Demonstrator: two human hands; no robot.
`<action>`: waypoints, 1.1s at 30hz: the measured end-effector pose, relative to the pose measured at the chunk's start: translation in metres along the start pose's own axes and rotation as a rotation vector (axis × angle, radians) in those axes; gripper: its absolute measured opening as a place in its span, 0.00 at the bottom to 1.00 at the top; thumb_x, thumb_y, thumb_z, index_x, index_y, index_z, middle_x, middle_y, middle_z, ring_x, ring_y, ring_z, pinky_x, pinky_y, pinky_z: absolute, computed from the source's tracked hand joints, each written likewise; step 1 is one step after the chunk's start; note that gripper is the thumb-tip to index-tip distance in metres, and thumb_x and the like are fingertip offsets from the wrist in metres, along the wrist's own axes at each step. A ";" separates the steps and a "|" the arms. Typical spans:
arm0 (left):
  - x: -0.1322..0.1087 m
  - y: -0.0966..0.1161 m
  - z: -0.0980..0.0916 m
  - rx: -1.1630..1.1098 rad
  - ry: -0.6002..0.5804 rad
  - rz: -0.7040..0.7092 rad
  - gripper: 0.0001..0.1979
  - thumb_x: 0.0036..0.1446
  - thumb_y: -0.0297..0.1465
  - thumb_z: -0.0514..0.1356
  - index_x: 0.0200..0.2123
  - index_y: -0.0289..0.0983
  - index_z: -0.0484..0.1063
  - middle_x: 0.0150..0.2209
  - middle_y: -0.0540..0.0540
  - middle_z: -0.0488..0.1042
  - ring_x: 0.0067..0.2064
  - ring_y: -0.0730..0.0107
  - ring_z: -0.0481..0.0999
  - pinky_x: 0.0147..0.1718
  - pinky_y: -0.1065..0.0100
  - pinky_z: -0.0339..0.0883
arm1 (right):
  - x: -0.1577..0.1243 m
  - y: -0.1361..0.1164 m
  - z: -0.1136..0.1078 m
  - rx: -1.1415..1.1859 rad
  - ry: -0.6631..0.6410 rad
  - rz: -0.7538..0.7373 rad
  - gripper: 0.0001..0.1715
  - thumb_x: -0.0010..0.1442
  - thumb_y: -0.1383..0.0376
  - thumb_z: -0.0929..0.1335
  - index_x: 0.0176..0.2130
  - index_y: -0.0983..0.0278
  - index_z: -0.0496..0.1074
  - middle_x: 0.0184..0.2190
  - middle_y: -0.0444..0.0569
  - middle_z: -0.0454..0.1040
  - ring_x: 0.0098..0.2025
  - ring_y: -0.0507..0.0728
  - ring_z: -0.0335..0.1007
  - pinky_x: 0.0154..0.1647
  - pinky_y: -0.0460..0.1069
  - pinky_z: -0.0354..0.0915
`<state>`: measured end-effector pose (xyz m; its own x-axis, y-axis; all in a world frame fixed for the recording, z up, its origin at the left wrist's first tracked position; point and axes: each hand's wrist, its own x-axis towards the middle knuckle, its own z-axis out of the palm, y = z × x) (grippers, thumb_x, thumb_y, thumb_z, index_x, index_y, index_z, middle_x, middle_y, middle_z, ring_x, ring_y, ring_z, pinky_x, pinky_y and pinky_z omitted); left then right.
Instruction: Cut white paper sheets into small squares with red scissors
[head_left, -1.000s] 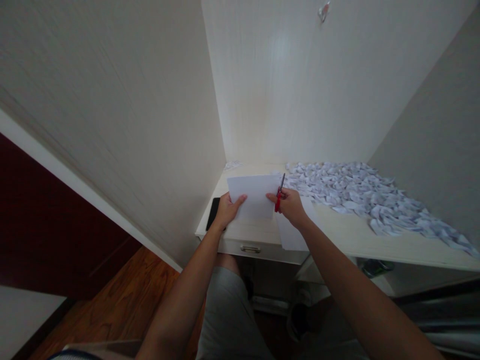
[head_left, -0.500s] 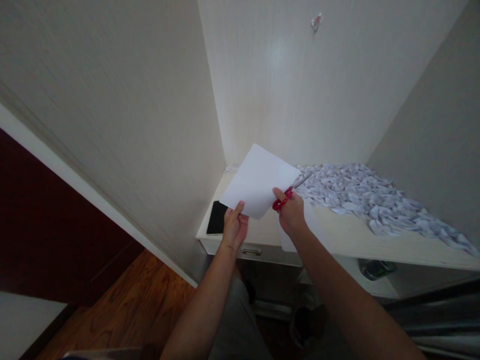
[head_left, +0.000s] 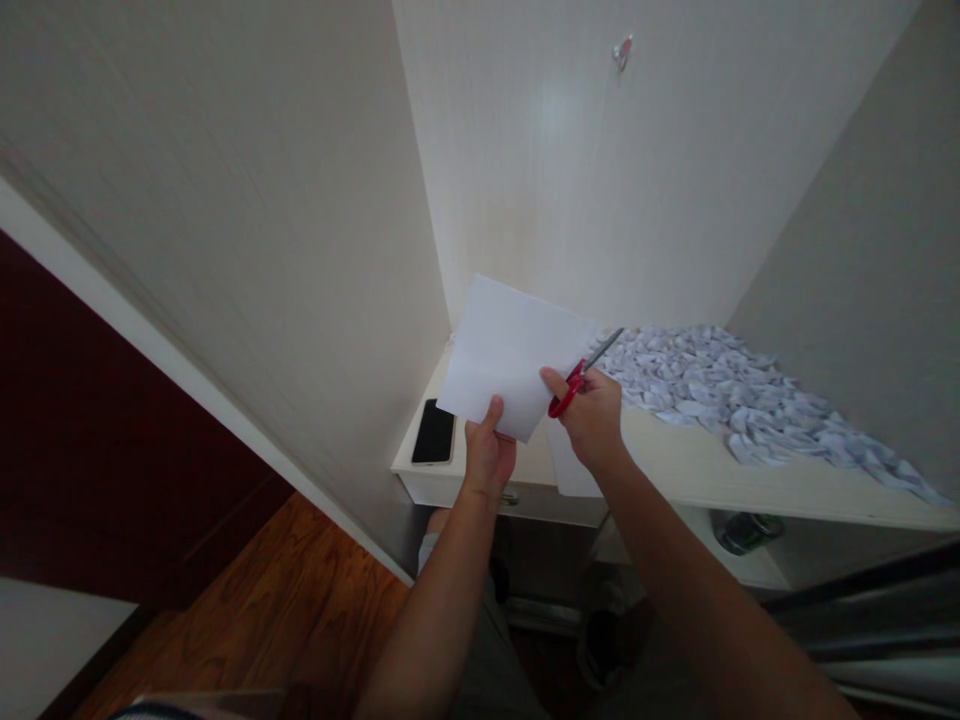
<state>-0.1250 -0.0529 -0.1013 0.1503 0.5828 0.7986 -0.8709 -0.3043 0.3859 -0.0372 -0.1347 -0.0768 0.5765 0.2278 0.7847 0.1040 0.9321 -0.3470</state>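
Observation:
A white sheet of paper (head_left: 510,345) is held up above the desk, its lower edge pinched by my left hand (head_left: 489,452) with the thumb on top. My right hand (head_left: 592,415) is wrapped around red-handled scissors (head_left: 576,385), whose blades point up and to the right beside the sheet's right edge. The right thumb lies near or on the paper; whether it presses on it I cannot tell. Another white sheet (head_left: 574,465) lies on the desk under my right hand, partly hidden.
Piled paper strips (head_left: 697,385) cover the desk's back and right side. A black-screened phone (head_left: 434,433) lies on the desk's (head_left: 667,465) left end. A dark can-like object (head_left: 746,532) sits on the shelf below. Panels enclose the desk, and a hook (head_left: 622,52) is on the back one.
The sheet has turned slightly, its top corner shifting left. My left hand has moved right, uncovering more of the phone. My right hand still holds the scissors.

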 end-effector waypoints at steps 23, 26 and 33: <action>-0.011 0.011 0.021 0.166 0.044 0.170 0.40 0.47 0.42 0.75 0.61 0.38 0.67 0.61 0.37 0.72 0.61 0.53 0.74 0.58 0.58 0.71 | -0.006 -0.029 -0.012 -0.091 0.030 0.033 0.20 0.48 0.53 0.77 0.26 0.64 0.69 0.19 0.42 0.68 0.18 0.48 0.56 0.15 0.45 0.52; 0.003 0.037 0.015 0.295 0.055 0.219 0.39 0.41 0.40 0.77 0.56 0.35 0.71 0.57 0.35 0.75 0.57 0.53 0.77 0.57 0.57 0.72 | -0.026 -0.018 -0.029 -0.157 0.006 0.103 0.22 0.50 0.50 0.77 0.32 0.65 0.73 0.23 0.45 0.74 0.18 0.49 0.58 0.15 0.44 0.51; 0.023 0.104 0.029 0.559 -0.253 0.253 0.28 0.44 0.36 0.76 0.47 0.31 0.77 0.44 0.38 0.82 0.49 0.53 0.80 0.50 0.58 0.75 | -0.121 0.041 -0.041 0.017 -0.251 0.441 0.37 0.49 0.39 0.74 0.45 0.65 0.73 0.23 0.43 0.69 0.22 0.52 0.61 0.22 0.47 0.59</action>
<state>-0.1990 -0.0932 -0.0297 0.1375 0.2681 0.9535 -0.5298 -0.7935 0.2995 -0.0697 -0.1354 -0.2071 0.3496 0.6595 0.6654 -0.1197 0.7359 -0.6664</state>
